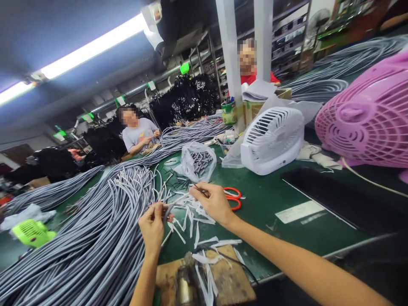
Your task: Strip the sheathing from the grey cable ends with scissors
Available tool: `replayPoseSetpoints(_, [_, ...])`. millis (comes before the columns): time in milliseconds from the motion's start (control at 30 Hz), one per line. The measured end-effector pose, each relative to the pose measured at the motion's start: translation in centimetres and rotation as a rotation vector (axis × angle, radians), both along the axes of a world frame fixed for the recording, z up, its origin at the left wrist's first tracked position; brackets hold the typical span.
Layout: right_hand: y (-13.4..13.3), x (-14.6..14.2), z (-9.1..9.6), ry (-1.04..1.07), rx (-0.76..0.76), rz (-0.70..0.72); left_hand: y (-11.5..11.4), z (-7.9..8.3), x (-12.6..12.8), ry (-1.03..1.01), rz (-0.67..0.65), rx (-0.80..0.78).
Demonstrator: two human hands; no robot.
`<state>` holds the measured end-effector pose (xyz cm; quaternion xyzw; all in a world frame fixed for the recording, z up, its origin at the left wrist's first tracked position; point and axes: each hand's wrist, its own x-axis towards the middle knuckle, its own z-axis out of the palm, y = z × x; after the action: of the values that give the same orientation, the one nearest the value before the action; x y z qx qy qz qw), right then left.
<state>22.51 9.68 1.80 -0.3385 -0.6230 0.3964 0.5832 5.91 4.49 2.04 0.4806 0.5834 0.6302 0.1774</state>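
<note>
Currently, one cable (pixel 167 212) in hand, apparently mid-operation.
Left hand (pixel 152 224) pinches the cable, at 8 o'clock from the right hand (pixel 213 203), which pinches a thin dark piece (pixel 198 187), identity unclear; loose strips (pixel 191 214) suggest partial progress; bundle (pixel 105 225) at 9 o'clock, finished share indeterminable.

Background clutter, fans and people

White fan (pixel 274 140) on the green surface (pixel 258 204), right of centre. Pink fan (pixel 366 110) at right edge, cropped. Dark slab (pixel 321 197) flat near the near edge, right side; pale strip (pixel 298 211) just beside it. Green fan (pixel 33 233) toward left edge. Tin (pixel 228 112) by a post (pixel 228 46). Grey-shirted worker (pixel 140 132) past far edge; red-shirted one (pixel 248 78) behind posts. Tube light (pixel 92 46) overhead.
</note>
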Motion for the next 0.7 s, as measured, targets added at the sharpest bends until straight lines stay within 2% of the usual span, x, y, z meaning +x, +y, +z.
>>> replayPoseSetpoints(233, [-0.2,-0.6,-0.1,-0.016,0.025,-0.025,0.6,-0.3,-0.1,-0.162,0.122,0.054])
replayPoseSetpoints(333, [-0.4,-0.5,-0.1,-0.019,0.067,-0.044,1.1,-0.4,-1.0,-0.221,0.153,0.056])
replayPoseSetpoints(433, [-0.3,0.0,0.2,-0.043,0.100,-0.089,1.3,0.4,-2.5,-0.236,0.149,0.047])
replayPoseSetpoints(533, [0.2,0.1,1.0,-0.162,0.163,-0.038,1.5,1.7,-2.9,-0.193,0.039,-0.020])
replayPoseSetpoints(700, [1.5,-0.2,2.6,-0.326,0.249,0.133,2.3,2.4,-0.1,-0.080,-0.340,-0.202])
